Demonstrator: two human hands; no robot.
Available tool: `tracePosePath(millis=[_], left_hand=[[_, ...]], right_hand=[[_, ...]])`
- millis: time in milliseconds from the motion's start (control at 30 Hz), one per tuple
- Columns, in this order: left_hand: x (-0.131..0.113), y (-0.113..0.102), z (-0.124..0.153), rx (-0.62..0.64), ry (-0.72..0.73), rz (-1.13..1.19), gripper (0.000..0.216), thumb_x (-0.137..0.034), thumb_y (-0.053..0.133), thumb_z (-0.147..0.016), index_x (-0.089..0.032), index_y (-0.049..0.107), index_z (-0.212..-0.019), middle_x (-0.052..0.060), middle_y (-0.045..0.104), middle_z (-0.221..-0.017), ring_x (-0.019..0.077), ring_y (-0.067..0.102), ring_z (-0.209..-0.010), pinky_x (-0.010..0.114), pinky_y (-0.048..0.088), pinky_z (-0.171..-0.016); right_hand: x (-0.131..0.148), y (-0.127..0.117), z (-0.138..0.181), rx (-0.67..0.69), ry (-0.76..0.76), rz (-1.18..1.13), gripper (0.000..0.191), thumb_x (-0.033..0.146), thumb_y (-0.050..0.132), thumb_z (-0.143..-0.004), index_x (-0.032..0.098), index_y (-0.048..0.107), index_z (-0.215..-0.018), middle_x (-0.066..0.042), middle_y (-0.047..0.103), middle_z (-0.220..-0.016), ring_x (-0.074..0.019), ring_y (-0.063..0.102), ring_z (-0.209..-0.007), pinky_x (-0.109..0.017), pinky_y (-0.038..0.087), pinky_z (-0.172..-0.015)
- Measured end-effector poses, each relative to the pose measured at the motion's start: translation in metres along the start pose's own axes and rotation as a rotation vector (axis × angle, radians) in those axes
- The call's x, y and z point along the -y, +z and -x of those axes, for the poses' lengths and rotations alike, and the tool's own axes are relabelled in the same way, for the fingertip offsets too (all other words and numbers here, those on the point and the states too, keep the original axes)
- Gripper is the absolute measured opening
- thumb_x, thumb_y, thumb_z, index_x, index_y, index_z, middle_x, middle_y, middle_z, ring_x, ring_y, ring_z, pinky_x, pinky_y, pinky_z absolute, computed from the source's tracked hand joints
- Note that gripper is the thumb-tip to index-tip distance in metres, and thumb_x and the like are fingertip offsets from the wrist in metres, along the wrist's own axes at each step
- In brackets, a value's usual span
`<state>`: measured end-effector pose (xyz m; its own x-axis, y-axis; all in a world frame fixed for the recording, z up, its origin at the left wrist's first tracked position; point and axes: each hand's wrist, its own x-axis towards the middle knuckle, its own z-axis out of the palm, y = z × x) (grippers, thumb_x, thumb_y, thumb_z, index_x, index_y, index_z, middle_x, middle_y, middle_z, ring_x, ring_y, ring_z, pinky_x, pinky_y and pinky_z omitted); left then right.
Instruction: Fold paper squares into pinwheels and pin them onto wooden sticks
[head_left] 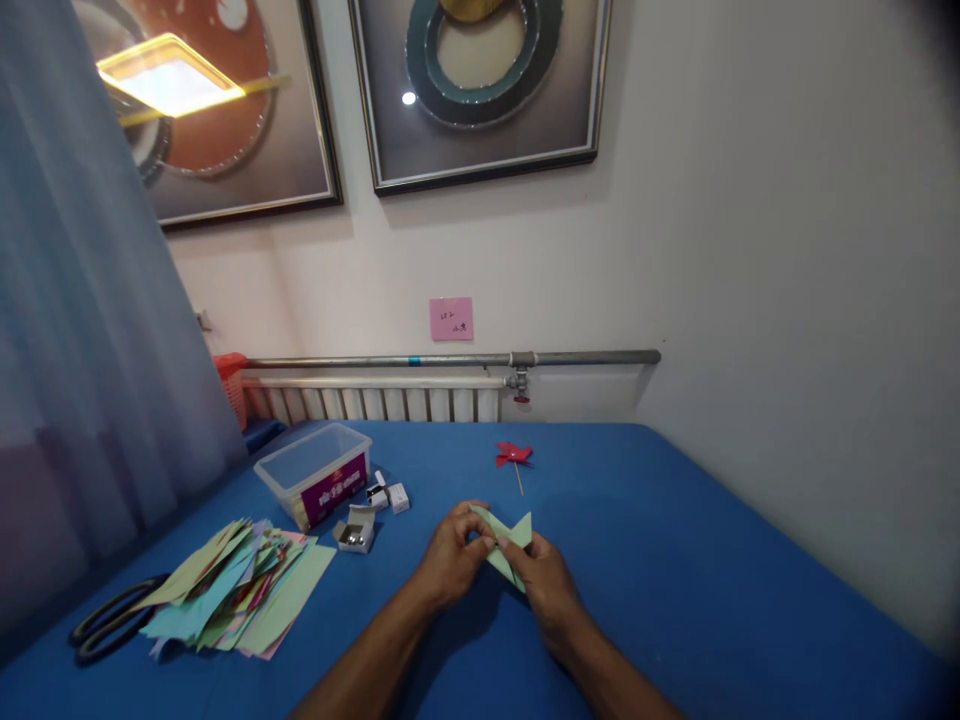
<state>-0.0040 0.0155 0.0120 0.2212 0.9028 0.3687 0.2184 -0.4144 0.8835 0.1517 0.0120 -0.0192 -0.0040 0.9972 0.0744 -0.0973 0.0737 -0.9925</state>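
Note:
Both hands hold a folded piece of pale green paper (517, 532) just above the blue table. My left hand (455, 555) pinches its left side with thumb and fingers. On the right side, my right hand (550, 582) grips it, the thumb pressing near the paper's middle. Pointed flaps stick out at the top left and top right; part of the paper is hidden by the fingers. Behind the hands lies a red paper pinwheel (514, 454) on a thin wooden stick, pointing toward me.
Left on the blue table (675, 560) are a pile of coloured paper sheets (240, 585), black-handled scissors (112, 620) partly under it, a clear plastic box (319, 470), an open small white box (355, 530) with shiny bits, and another small white box (398, 498). A curtain (90, 330) hangs at left.

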Motion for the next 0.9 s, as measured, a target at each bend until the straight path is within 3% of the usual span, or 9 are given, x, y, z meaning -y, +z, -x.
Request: tracePosePath(millis=[167, 367, 633, 900], left_hand=[[0.000, 0.003, 0.001, -0.030, 0.029, -0.002, 0.009, -0.021, 0.060, -0.080, -0.018, 0.061, -0.072, 0.008, 0.065, -0.105, 0.0225, 0.060, -0.109, 0.032, 0.044, -0.097], [0.001, 0.007, 0.003, -0.067, -0.015, -0.105, 0.010, -0.017, 0.057, -0.081, -0.018, 0.058, -0.071, 0.002, 0.059, -0.089, 0.0170, 0.057, -0.086, 0.029, 0.043, -0.082], [0.000, 0.005, 0.002, -0.076, -0.065, -0.135, 0.011, -0.016, 0.058, -0.080, -0.018, 0.058, -0.069, 0.001, 0.057, -0.081, 0.0164, 0.056, -0.082, 0.028, 0.043, -0.082], [0.003, 0.007, 0.003, -0.114, -0.120, -0.146, 0.010, -0.018, 0.059, -0.078, -0.019, 0.062, -0.069, 0.002, 0.063, -0.085, 0.0176, 0.059, -0.085, 0.028, 0.045, -0.082]], right_hand=[[-0.001, 0.001, -0.002, 0.002, 0.074, -0.127, 0.044, 0.053, 0.082, -0.066, 0.019, 0.074, -0.091, -0.005, 0.075, -0.079, -0.0225, 0.066, -0.070, -0.030, 0.049, -0.063], [0.004, 0.001, 0.002, 0.010, 0.096, -0.152, 0.040, 0.051, 0.082, -0.068, 0.019, 0.075, -0.092, -0.005, 0.076, -0.080, -0.0229, 0.068, -0.070, -0.030, 0.050, -0.063], [0.010, 0.001, 0.003, 0.013, 0.098, -0.141, 0.038, 0.043, 0.079, -0.066, 0.017, 0.076, -0.094, -0.007, 0.078, -0.085, -0.0231, 0.068, -0.071, -0.030, 0.050, -0.063], [0.002, 0.003, -0.003, -0.035, 0.058, -0.083, 0.039, 0.043, 0.080, -0.057, 0.019, 0.073, -0.087, -0.003, 0.072, -0.071, -0.0214, 0.064, -0.064, -0.029, 0.048, -0.059]])
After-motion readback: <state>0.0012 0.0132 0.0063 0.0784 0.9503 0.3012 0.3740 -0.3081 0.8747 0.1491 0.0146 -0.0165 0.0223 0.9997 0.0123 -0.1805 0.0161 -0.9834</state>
